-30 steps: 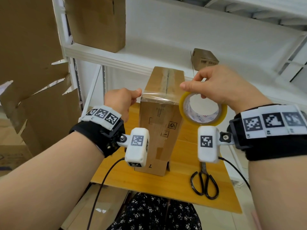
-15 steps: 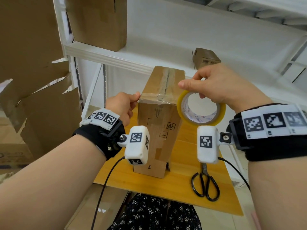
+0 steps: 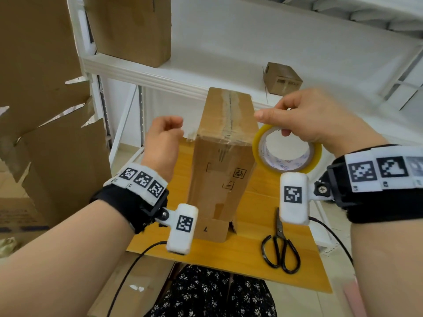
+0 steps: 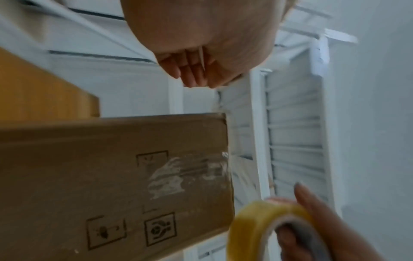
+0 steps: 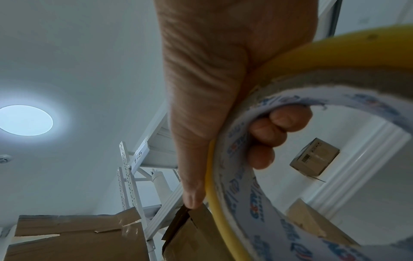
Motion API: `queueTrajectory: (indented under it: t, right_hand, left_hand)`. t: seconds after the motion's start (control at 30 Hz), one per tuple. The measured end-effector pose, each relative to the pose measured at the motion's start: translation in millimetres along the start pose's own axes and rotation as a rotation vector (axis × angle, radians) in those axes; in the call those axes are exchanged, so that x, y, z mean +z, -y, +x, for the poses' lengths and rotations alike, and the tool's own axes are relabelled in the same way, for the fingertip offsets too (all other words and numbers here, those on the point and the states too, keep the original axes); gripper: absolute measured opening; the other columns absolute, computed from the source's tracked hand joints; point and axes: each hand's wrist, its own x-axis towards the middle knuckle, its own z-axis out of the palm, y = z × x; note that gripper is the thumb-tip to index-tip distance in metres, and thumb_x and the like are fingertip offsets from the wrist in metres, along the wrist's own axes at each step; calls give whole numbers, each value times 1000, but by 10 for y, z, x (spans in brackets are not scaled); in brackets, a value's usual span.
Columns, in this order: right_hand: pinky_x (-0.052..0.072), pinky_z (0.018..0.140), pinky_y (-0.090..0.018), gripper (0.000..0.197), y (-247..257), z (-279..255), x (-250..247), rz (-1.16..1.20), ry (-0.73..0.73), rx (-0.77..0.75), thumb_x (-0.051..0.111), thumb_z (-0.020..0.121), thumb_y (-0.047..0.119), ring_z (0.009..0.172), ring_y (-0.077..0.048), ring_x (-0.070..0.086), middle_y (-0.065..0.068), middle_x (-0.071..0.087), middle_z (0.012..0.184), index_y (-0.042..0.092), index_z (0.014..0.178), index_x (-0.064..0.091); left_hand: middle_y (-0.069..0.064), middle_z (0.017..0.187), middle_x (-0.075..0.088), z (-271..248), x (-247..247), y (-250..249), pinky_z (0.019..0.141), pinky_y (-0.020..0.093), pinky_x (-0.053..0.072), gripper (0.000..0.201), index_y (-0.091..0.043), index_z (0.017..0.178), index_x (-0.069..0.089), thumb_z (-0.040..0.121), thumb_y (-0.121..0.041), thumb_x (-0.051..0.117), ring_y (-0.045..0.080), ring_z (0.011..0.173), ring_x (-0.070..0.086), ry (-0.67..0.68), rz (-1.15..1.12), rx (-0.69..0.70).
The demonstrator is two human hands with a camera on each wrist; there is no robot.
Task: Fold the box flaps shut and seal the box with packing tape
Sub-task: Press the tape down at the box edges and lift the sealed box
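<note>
Box: the tall cardboard box (image 3: 220,170) stood on end on the wooden counter (image 3: 249,259), between the two hands, top flaps folded shut with clear tape along the centre seam.
Tape strip: a clear strip (image 3: 225,136) crossed the near top edge, its left end loose at the corner.
Left hand: the left hand (image 3: 163,143) was curled just beside the upper left corner; whether its fingers pinched the loose tape end could not be told.
Right hand: the right hand (image 3: 313,124) gripped the tape roll (image 3: 287,152), fingers through the core and thumb on the outer rim.
Handling, box: likely light and stiff but tippy on its narrow base; best steadied at the upper corners or side walls.
Handling, tape: thin, sticky and prone to wrinkling; best kept taut from the roll and pressed down flat.
Scissors: the black scissors (image 3: 280,250) lay on the counter to the right of the box, untouched.
</note>
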Motion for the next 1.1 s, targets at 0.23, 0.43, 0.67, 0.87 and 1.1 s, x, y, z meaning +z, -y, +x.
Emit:
queueTrajectory:
  t: [0.23, 0.43, 0.67, 0.87, 1.1]
  right_hand:
    - [42, 61, -29, 52, -26, -19, 2, 22, -1, -7, 66, 77, 75, 70, -12, 60, 2, 70, 73, 24, 83, 71]
    - [43, 62, -30, 52, -41, -44, 14, 36, -16, -13, 66, 77, 75, 72, -12, 61, 2, 70, 73, 24, 83, 71]
    - [41, 61, -29, 51, -30, -45, 19, 35, -13, -2, 66, 78, 74, 71, -12, 60, 3, 70, 73, 24, 83, 71]
    - [41, 61, -29, 51, -15, -50, 26, 36, -18, -1, 66, 78, 74, 71, -12, 60, 2, 70, 73, 23, 84, 71]
    - [42, 61, -28, 51, -20, -58, 16, 31, -7, -11, 66, 77, 74, 74, -10, 62, 4, 70, 75, 25, 86, 70]
  left_hand:
    - [-6, 128, 49, -239, 87, -72, 93, 13, 40, 53, -21, 134, 49, 84, -18, 67, 5, 109, 50, 147, 521, 535]
    - [-3, 132, 47, -300, 31, 72, 98, 20, 41, 74, -21, 144, 36, 81, -18, 76, 5, 110, 53, 172, 576, 531]
    - [-9, 113, 62, -274, -22, 150, 88, 15, 46, 62, -25, 142, 39, 89, -7, 65, -3, 98, 59, 76, 542, 439]
    - [-10, 114, 58, -252, -6, 137, 92, 26, 43, 66, -24, 140, 40, 83, -22, 74, 5, 102, 58, 102, 655, 460]
    - [-2, 145, 38, -211, 148, 39, 113, 44, 21, 74, -26, 140, 44, 75, -30, 79, 18, 135, 35, 231, 911, 729]
